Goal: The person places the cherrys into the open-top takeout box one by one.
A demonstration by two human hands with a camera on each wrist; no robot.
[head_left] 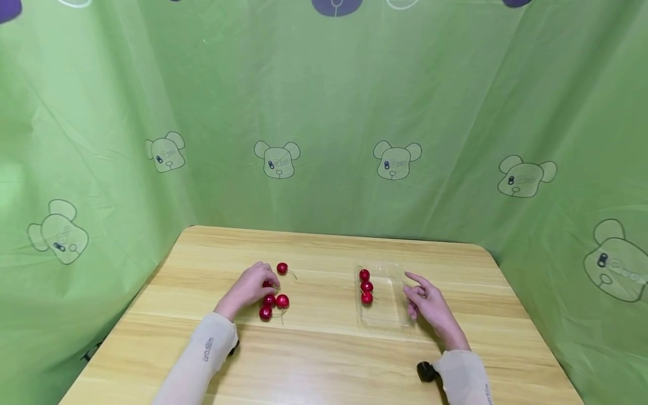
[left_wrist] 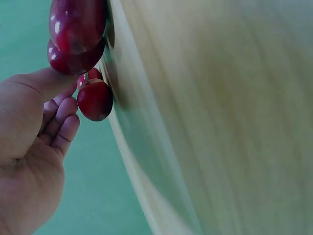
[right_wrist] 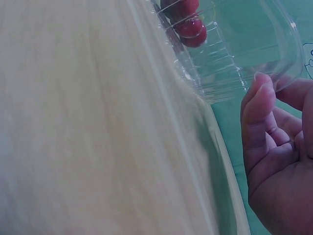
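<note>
Cherries point(head_left: 274, 301) lie loose on the wooden table point(head_left: 324, 360), well to the left of the clear plastic tray point(head_left: 387, 315), and my left hand point(head_left: 249, 287) rests among them. From the head view I count one cherry just beyond the fingertips and three more bunched at the near side of the hand; I cannot tell from there whether the fingers pinch anything. The left wrist view settles part of it: the fingers point(left_wrist: 61, 122) are loosely curled, the thumb stretches toward a cherry point(left_wrist: 95, 100) with a short stem, and two bigger blurred cherries point(left_wrist: 76, 34) sit close to the lens. The hand touches that fruit at most; it does not hold it.

Three cherries point(head_left: 365, 286) sit in a row along the tray's left side. My right hand point(head_left: 427, 304) hovers just right of the tray, relaxed, index finger extended, holding nothing. The right wrist view adds what the head view hides: the fingertips point(right_wrist: 261, 98) are right at the tray's transparent rim point(right_wrist: 288, 49), with the red fruit point(right_wrist: 188, 24) visible through the ribbed plastic.
</note>
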